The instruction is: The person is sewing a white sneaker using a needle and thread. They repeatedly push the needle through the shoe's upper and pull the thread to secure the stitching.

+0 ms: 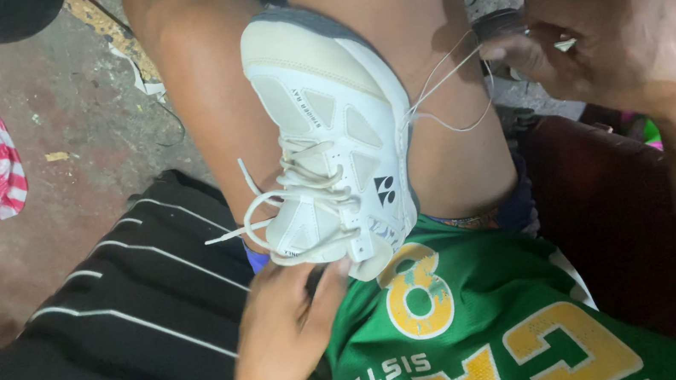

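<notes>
The white sneaker (331,144) lies lengthwise between my knees, heel toward me, my left hand (283,334) gripping its heel, my right hand (618,18) pinching taut thread (445,78) off its side.

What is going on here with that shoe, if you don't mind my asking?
A person holds a white sneaker wedged between their knees. The left hand steadies its heel end, while the right hand pulls a thin white thread taut from the side of the sole. Its laces hang loose.
</notes>
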